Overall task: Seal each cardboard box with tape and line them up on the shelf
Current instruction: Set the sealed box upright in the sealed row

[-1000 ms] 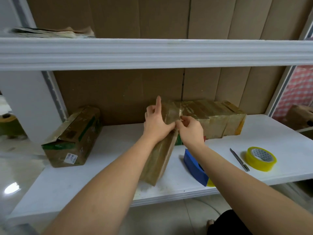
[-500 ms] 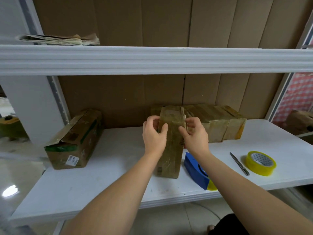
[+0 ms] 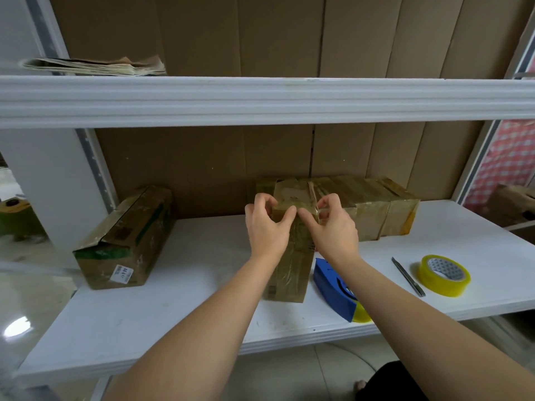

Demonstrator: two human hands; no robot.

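Both hands curled on the near top edge of a narrow tape-wrapped brown cardboard box (image 3: 292, 256) standing endways on the white shelf (image 3: 202, 285): left grip (image 3: 267, 227) steadying one corner, right grip (image 3: 333, 227) pinching clear tape at the other, probably pressing it flat. Sealed brown boxes (image 3: 376, 206) lined up behind; open-flapped box (image 3: 124, 241) waiting far left.

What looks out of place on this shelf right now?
The cardboard box on the left sits apart from the row of taped boxes, angled, with its end flap lifted open and unsealed. Nothing looks spilled.
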